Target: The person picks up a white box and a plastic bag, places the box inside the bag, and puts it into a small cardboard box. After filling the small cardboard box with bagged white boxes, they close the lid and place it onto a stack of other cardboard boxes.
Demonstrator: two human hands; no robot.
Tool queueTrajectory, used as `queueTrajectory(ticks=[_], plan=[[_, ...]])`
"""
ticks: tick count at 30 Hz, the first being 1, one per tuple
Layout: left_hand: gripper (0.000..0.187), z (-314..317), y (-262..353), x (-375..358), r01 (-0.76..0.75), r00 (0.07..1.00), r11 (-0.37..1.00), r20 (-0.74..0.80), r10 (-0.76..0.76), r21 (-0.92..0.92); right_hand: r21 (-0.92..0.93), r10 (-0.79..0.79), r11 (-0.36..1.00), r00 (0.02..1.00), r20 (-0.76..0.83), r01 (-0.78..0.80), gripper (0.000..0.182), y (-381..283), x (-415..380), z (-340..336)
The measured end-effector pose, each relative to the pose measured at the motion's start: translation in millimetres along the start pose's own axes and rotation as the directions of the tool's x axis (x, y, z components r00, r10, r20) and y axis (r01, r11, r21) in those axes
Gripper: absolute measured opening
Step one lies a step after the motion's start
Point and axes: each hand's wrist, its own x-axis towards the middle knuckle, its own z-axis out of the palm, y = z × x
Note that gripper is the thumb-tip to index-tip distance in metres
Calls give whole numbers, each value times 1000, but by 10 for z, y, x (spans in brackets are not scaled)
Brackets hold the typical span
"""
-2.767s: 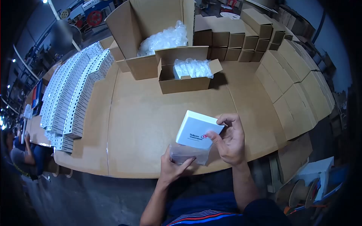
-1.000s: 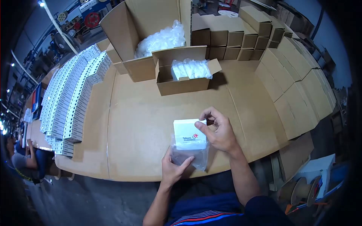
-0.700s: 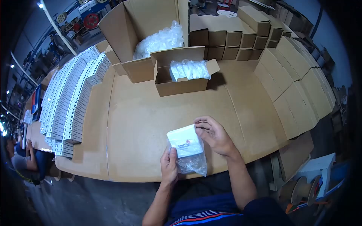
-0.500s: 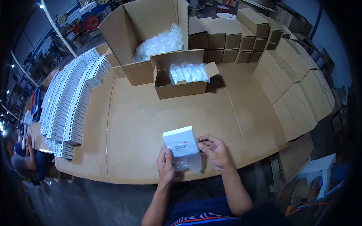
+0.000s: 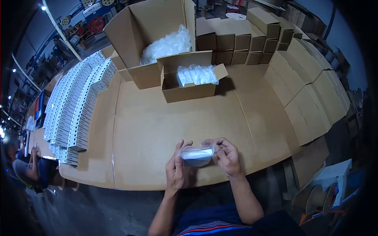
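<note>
White box (image 5: 199, 154) inside clear plastic bag (image 5: 189, 149), up over near side of table (image 5: 157, 129). Left hand (image 5: 175, 167) gripping bagged box's left end; right hand (image 5: 226, 159) pinching bag, right end. Beyond, open carton (image 5: 189, 94) holding wrapped packs (image 5: 197, 75); bigger carton (image 5: 146, 77) behind.

From the wearer's head, above the near edge of the worktop (image 5: 153, 135), a single camera is facing forward and down, viewing the hands (image 5: 174, 172) from close above, looking past the boxes (image 5: 244, 42) at the far edge, and bowing straight lines widely.
</note>
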Motion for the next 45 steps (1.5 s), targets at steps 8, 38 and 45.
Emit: queueTrajectory(ticks=[8, 38, 45], plan=[[60, 121, -44, -25, 43, 981, 976, -174, -81, -212, 6, -24, 1000, 995, 98, 23, 39, -109, 6, 155], [21, 44, -38, 11, 248, 932, 925, -191, -309, -288, -665, -54, 719, 970, 237, 203, 30, -348, -7, 42], [20, -194, -206, -5, 323, 920, 882, -105, -378, -344, -662, -79, 721, 974, 212, 203, 32, -330, 42, 41]])
